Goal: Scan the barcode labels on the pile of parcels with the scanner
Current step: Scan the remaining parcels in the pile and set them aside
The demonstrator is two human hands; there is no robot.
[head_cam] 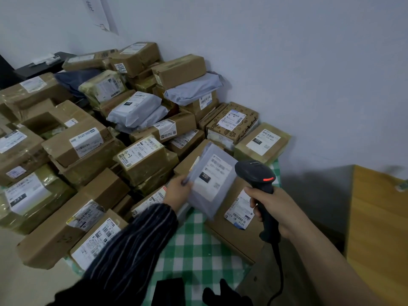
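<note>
Head view: a green-and-white checked cloth (194,246) covers the surface, showing mostly at six o'clock. A pile of brown cardboard parcels (88,146) fills it from nine to one o'clock, banked against a pale blue-grey wall (309,62). At centre the left hand (178,192) pinches the edge of a grey plastic mailer bag (220,188), its white label facing the camera. At four o'clock the right hand (276,208) has its fingers wrapped round the handle of a black handheld scanner (254,173), whose red-lit head is just beside the bag. A yellow wooden panel (379,228) stands at three o'clock.

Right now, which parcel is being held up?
The flat grey bag parcel: the left hand grips its edge, tilting it before the scanner. The rest lie in the pile.
</note>
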